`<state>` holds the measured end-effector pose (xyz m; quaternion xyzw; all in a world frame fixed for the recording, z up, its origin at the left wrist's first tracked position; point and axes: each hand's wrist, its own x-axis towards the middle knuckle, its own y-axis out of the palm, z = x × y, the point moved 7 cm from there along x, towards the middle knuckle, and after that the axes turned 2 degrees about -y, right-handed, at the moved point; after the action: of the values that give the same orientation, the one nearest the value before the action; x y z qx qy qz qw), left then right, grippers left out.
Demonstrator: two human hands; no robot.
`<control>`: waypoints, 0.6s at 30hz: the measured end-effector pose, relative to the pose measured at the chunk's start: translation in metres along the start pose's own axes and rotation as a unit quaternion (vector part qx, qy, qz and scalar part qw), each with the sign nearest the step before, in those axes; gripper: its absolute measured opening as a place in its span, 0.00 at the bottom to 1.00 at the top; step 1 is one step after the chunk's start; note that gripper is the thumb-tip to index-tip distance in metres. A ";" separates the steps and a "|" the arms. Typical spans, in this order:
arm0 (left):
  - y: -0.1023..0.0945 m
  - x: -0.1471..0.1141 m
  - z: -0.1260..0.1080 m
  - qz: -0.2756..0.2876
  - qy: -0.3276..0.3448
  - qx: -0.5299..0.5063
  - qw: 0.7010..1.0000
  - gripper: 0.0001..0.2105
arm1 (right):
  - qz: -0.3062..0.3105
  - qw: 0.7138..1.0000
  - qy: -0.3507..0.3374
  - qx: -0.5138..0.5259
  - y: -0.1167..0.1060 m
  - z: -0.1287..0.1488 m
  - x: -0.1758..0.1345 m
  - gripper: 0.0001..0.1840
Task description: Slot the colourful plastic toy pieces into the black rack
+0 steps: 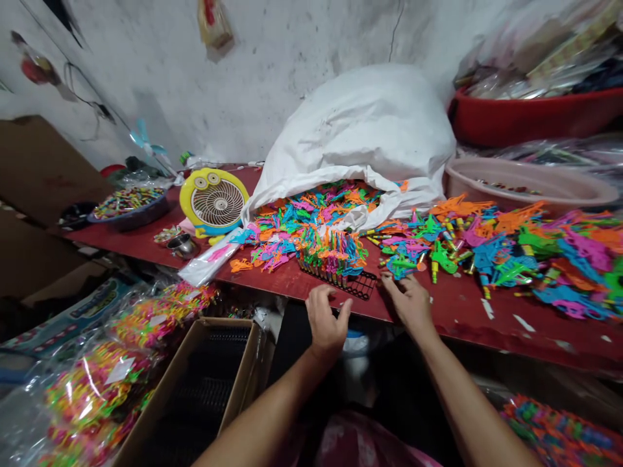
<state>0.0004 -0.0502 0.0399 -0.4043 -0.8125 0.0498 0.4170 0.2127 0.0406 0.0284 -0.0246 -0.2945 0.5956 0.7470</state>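
My left hand (pixel 327 319) hovers at the table's front edge, fingers loosely curled and thumb apart, with nothing visible in it. Just beyond it is a black plastic grid rack (pixel 363 285). Upright in the rack's far part stand rows of small colourful plastic toys (pixel 331 253). To the right of the rack is my right hand (pixel 411 305), its thumb stretched forward and apart from the bent fingers. Its fingertips are close to a blue toy (pixel 402 266) at the edge of a loose pile; whether they touch it I cannot tell.
A big white sack (pixel 360 123) spills toys (pixel 311 207) onto the red table (pixel 272 280). More toys (pixel 525 246) lie right, before a pink basin (pixel 530 168). Left are a yellow fan (pixel 214 201), a metal cup (pixel 182 246) and a full basin (pixel 129 217). An open carton (pixel 253 331) stands below.
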 end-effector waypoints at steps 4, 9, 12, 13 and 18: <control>0.023 -0.006 0.016 0.056 -0.058 0.023 0.996 0.20 | 0.049 0.998 -0.018 -0.024 0.017 0.001 0.001 0.21; 0.022 0.018 0.035 0.075 -0.124 0.050 0.988 0.22 | 0.074 0.995 -0.037 -0.050 0.026 0.011 -0.017 0.21; 0.018 0.032 0.052 0.076 -0.152 0.045 0.984 0.21 | 0.139 0.989 -0.054 -0.005 0.037 0.023 -0.034 0.19; 0.018 0.037 0.059 0.081 -0.157 0.047 0.983 0.20 | 0.157 0.986 -0.052 0.011 0.040 0.025 -0.039 0.20; 0.026 0.064 0.097 0.148 -0.165 0.009 0.975 0.23 | 0.143 0.988 -0.030 0.052 0.037 0.024 -0.031 0.20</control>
<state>-0.0743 0.0370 0.0067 -0.5023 -0.8010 0.1843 0.2685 0.1651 0.0161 0.0212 -0.0095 -0.2789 0.7112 0.6452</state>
